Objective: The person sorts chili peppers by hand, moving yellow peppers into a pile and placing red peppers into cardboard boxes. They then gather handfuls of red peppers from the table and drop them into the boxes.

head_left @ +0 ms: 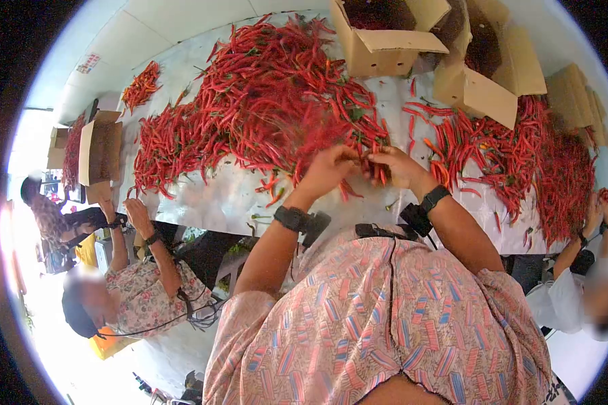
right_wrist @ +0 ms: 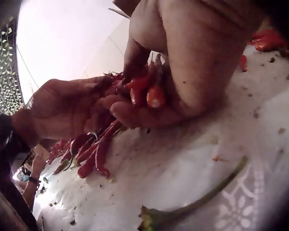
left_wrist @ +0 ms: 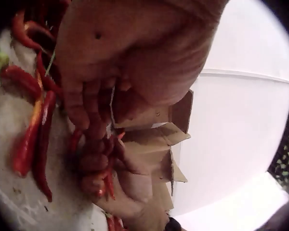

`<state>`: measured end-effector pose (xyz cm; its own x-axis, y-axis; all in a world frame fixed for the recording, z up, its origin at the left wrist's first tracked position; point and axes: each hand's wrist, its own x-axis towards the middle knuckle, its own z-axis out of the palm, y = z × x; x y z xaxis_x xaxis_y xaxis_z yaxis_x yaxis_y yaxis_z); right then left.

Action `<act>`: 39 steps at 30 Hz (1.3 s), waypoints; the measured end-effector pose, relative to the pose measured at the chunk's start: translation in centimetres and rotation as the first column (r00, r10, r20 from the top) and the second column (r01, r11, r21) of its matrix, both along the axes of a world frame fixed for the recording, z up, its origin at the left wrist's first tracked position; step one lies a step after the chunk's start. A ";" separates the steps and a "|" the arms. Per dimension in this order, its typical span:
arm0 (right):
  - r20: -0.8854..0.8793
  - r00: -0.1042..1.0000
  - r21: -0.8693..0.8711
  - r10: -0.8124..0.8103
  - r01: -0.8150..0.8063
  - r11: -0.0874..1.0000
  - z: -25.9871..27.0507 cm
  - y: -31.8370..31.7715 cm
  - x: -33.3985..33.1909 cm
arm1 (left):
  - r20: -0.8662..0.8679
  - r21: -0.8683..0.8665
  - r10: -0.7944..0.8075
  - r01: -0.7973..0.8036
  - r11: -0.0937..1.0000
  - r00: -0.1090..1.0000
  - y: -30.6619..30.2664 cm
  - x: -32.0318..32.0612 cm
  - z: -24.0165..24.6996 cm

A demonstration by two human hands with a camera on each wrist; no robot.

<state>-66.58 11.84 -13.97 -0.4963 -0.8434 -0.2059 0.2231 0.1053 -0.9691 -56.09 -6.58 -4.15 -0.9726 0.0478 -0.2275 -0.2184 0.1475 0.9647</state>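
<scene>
Nearest: 1 wearer in a patterned shirt (head_left: 358, 317), 1 black strap per wrist, left strap (head_left: 292, 218) and right strap (head_left: 434, 198). 2 hands working close together over the near side of the table (head_left: 196, 206). Right hand (head_left: 400, 169): fingers curled, gripping peppers (right_wrist: 155, 95), at least 2 orange-red ones, tips poking out of the grip; exact count hidden by the fingers. Left hand (head_left: 327, 172): fingers bent, tips right at the right hand; can't tell if they pinch anything. Beside the left hand, at least 4 loose peppers (left_wrist: 45, 144) on the table, red to orange. Near the right hand, 1 green stalk (right_wrist: 195, 204) lying on the white sheet, by a printed flower pattern. Just past the hands, 1 big pepper heap (head_left: 270, 94), too many to count, spreading left. 1 more heap (head_left: 513, 155) to the right, 1 small pile (head_left: 140, 86) at far left, apart from the big one. Other people: 3 in view, 1 in a floral shirt (head_left: 159, 297) at left, 1 in a white shirt (head_left: 564, 297) at right, 1 further off at left. Cardboard: 2 open boxes at the far right side, first box (head_left: 383, 61) and second box (head_left: 483, 94), plus 2 at left, front one (head_left: 107, 145) clearer. Back: white wall (head_left: 148, 27).
</scene>
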 end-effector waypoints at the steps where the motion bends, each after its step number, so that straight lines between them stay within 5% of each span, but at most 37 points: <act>1: 0.007 1.000 0.002 -0.003 0.003 1.000 1.5 -0.1 0.4 | -0.020 -0.174 0.004 -0.007 0.985 1.000 -0.4 0.2 0.2; 3: 0.623 0.773 -0.005 -0.116 0.152 0.988 6.7 -0.8 1.2 | -0.039 -0.344 0.002 -0.015 0.939 0.999 -1.1 0.7 -0.4; 5: 0.601 0.791 0.010 -0.118 0.140 0.990 5.9 -0.7 1.1 | -0.286 -0.667 -0.280 0.019 0.745 0.916 -1.6 1.5 -1.7; 14: 0.534 0.831 0.094 -0.155 0.124 0.988 5.8 -0.6 0.7 | -0.163 -0.839 -0.385 0.078 0.538 0.909 -1.0 3.2 -0.8; 18: 0.557 0.820 0.074 -0.133 0.111 0.991 4.5 -0.3 0.3 | -0.085 -0.846 -0.275 0.077 0.527 0.958 -0.9 2.7 -0.4; 21: 0.604 0.775 0.088 -0.185 0.166 0.982 6.0 -0.5 0.7 | -0.213 -0.884 -0.424 0.011 0.468 0.880 -1.9 1.4 -2.9; 23: 0.617 0.768 0.072 -0.170 0.160 0.984 6.2 -0.5 0.7 | -0.211 -0.670 -0.133 -0.044 0.741 0.968 -1.6 0.7 -2.5; 27: 0.637 0.748 0.034 -0.187 0.215 0.976 6.5 -0.5 1.1 | -0.196 -0.645 -0.160 -0.004 0.764 0.968 -0.9 0.6 -2.7; 29: 0.618 0.763 0.017 -0.188 0.226 0.974 5.8 -0.6 1.2 | -0.276 -0.774 -0.304 -0.023 0.633 0.912 -0.5 1.6 -2.6; 35: 0.615 0.781 0.009 -0.111 0.133 0.991 4.3 0.0 0.2 | -0.218 -0.889 -0.284 -0.071 0.452 0.934 0.4 1.9 -3.7; 39: 0.683 0.719 -0.005 -0.125 0.176 0.984 3.1 0.2 0.2 | -0.148 -0.897 -0.230 -0.033 0.442 0.962 0.0 1.2 -3.1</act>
